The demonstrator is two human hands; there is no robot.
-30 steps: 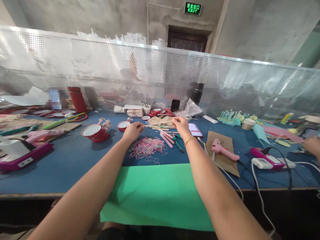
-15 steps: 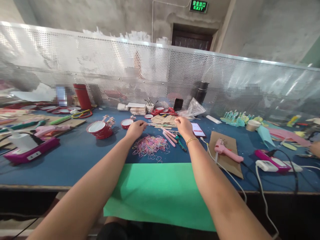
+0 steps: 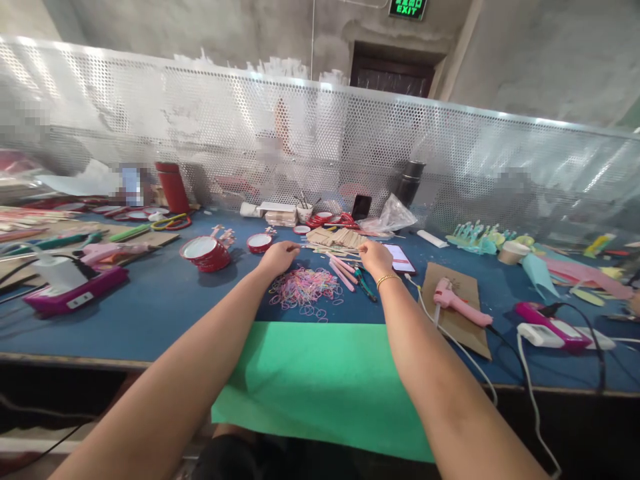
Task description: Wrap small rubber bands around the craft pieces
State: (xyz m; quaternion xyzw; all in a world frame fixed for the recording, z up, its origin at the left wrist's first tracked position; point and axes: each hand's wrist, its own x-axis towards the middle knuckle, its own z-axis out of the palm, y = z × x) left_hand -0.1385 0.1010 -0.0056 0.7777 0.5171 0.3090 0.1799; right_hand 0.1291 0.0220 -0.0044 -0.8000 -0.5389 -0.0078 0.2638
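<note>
My left hand (image 3: 280,259) and my right hand (image 3: 375,260) are both closed in a pinch, held apart above the table. A thin pale strip (image 3: 330,251) stretches between their fingertips; its exact kind is too small to tell. Below and between the hands lies a heap of colourful rubber bands (image 3: 306,288). Pink sticks (image 3: 343,272) and teal-handled pliers (image 3: 366,285) rest near my right hand. Behind the strip is a pile of flat wooden sticks (image 3: 333,237). A green sheet (image 3: 320,387) hangs over the near table edge beneath my forearms.
A pink glue gun (image 3: 460,303) lies on cardboard at the right, its cable trailing near a purple power strip (image 3: 555,327). Red-rimmed round pieces (image 3: 205,253) stand left. Another power strip (image 3: 75,293) is farther left. A perforated metal screen (image 3: 225,133) closes off the back.
The camera view has shifted slightly, so the scene sits a little to the right. Both hands keep their pinch, and my right hand is slightly lower against the wooden sticks.
</note>
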